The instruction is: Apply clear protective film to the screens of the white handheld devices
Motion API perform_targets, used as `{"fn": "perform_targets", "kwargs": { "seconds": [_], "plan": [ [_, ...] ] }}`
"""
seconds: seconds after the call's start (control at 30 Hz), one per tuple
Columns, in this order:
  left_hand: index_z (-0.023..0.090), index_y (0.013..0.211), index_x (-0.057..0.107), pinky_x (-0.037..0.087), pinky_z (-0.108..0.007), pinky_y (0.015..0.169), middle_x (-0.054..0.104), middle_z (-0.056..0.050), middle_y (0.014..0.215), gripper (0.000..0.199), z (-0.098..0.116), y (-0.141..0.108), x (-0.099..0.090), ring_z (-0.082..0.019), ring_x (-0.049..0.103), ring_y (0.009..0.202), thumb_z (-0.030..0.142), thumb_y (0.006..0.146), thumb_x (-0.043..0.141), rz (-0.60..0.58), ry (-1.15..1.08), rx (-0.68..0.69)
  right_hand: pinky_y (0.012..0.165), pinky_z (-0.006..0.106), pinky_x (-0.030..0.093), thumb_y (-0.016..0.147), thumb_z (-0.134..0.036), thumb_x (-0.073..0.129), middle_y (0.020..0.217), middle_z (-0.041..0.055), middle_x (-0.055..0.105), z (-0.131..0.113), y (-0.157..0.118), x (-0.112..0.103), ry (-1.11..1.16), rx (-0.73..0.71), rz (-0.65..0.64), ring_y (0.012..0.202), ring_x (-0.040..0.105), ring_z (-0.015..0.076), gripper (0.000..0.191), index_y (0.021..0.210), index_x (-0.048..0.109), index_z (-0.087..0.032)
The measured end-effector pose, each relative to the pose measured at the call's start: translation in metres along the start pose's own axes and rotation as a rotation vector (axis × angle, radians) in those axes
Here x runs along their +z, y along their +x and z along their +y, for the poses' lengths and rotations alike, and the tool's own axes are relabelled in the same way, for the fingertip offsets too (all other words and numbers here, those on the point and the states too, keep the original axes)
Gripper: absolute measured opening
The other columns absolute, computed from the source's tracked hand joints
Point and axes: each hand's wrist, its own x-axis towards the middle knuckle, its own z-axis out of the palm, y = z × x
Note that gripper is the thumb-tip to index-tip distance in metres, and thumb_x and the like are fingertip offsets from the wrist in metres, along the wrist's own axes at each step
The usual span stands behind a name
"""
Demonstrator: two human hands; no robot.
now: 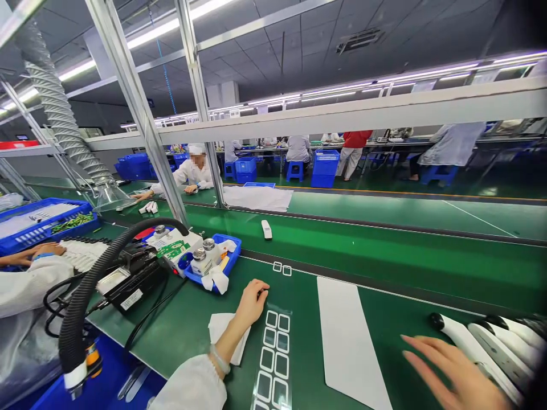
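My left hand (pixel 253 302) is over the green bench with its fingers curled together, just above a clear sheet (pixel 274 364) of white rounded-square frames. Whatever its fingertips hold, if anything, is too small to make out. Two loose square frames (pixel 282 269) lie beyond it near the bench's far edge. My right hand (pixel 448 370) is at the lower right, fingers apart and nothing in them, beside several white devices (pixel 491 347) with black ends. Between the hands lies a long white sheet (pixel 352 341).
A green conveyor (pixel 342 245) carries one white device (pixel 266 229). Left of me are a blue tray (pixel 233 259) with bottles, a black hose (pixel 92 279), a folded white cloth (pixel 245 344) and a person's hands (pixel 43 250). Another person sits across the conveyor.
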Motion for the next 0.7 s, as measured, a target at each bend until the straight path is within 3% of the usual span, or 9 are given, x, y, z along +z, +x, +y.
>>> {"fn": "perform_targets", "kwargs": {
  "seconds": [0.13, 0.2, 0.27, 0.43, 0.57, 0.7],
  "plan": [
    [0.018, 0.106, 0.062, 0.048, -0.024, 0.085, 0.059, -0.006, 0.111, 0.030, 0.002, 0.005, -0.005, -0.009, 0.057, 0.090, 0.025, 0.088, 0.038, 0.019, 0.001, 0.019, 0.096, 0.043, 0.049, 0.092, -0.050, 0.037, 0.119, 0.0101, 0.061, -0.099, 0.052, 0.044, 0.193, -0.032, -0.409, 0.111, 0.056, 0.0236, 0.043, 0.114, 0.066, -0.026],
    [0.018, 0.106, 0.061, 0.047, -0.024, 0.083, 0.058, -0.007, 0.110, 0.031, 0.002, 0.000, -0.011, -0.009, 0.057, 0.089, 0.025, 0.088, 0.037, 0.038, 0.032, -0.005, 0.099, 0.042, 0.047, 0.095, -0.041, 0.034, 0.127, 0.0100, 0.056, -0.138, 0.075, 0.067, 0.227, -0.090, -0.512, 0.119, 0.052, 0.0227, 0.043, 0.122, 0.061, -0.021],
    [0.016, 0.105, 0.061, 0.047, -0.027, 0.082, 0.058, -0.007, 0.106, 0.030, 0.001, -0.008, -0.015, -0.011, 0.055, 0.086, 0.027, 0.087, 0.039, 0.040, 0.085, -0.049, 0.101, 0.042, 0.046, 0.095, -0.034, 0.034, 0.132, 0.0098, 0.053, -0.161, 0.089, 0.087, 0.203, -0.115, -0.552, 0.124, 0.048, 0.0230, 0.043, 0.127, 0.057, -0.018],
    [0.017, 0.104, 0.061, 0.039, -0.038, 0.096, 0.055, -0.008, 0.109, 0.028, 0.003, -0.017, -0.003, -0.021, 0.048, 0.107, 0.034, 0.083, 0.052, -0.006, 0.241, -0.124, 0.103, 0.045, 0.044, 0.094, -0.022, 0.034, 0.137, 0.0063, 0.050, -0.169, 0.092, 0.117, 0.082, -0.142, -0.522, 0.126, 0.046, 0.0247, 0.042, 0.130, 0.056, -0.017],
    [0.017, 0.089, 0.061, 0.036, -0.041, 0.095, 0.055, -0.007, 0.103, 0.017, 0.016, -0.011, 0.015, -0.022, 0.047, 0.106, 0.031, 0.083, 0.052, -0.067, 0.306, -0.156, 0.097, 0.043, 0.047, 0.094, -0.022, 0.037, 0.133, 0.0057, 0.053, -0.165, 0.084, 0.119, 0.082, -0.157, -0.453, 0.120, 0.051, 0.0237, 0.037, 0.124, 0.059, -0.018],
    [0.016, 0.086, 0.058, 0.036, -0.038, 0.094, 0.055, -0.007, 0.101, 0.014, 0.025, -0.007, 0.018, -0.021, 0.047, 0.104, 0.026, 0.085, 0.047, -0.089, 0.331, -0.161, 0.091, 0.040, 0.049, 0.094, -0.020, 0.040, 0.123, 0.0052, 0.060, -0.168, 0.083, 0.115, 0.123, -0.123, -0.410, 0.111, 0.054, 0.0219, 0.031, 0.116, 0.062, -0.020]
  ]
}}
